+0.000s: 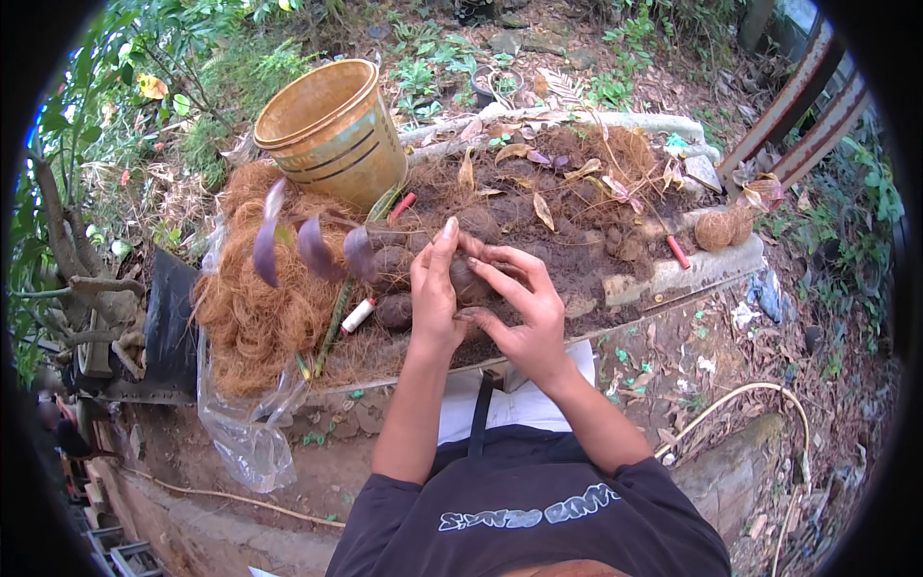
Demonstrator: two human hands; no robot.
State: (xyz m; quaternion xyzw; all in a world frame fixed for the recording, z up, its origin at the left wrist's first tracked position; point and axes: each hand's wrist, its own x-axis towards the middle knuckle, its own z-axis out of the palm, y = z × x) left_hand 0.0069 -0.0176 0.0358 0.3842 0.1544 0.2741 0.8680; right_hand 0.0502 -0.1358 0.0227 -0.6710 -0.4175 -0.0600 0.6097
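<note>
Ball [468,282]: nearer me than the bucket [351,159], to its right
Left hand [437,298]: my fingers nearly straight against it, seemingly as a wall
Right hand [524,303]: fingers and thumb bent round it, perhaps so it holds together
Bucket: bottom hidden
Bag [255,447]: nearer me than the bucket, fibre [250,317] heaped on it

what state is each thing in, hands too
Left hand, cupped against the dark ball
Right hand, likewise
Dark ball, held between both hands
Purple leaves, hanging down
Yellowish bucket, uncovered
Brown fibre, loose and heaped
White cylinder, lying flat
Clear plastic, crumpled
Hose, uncoiled
</note>
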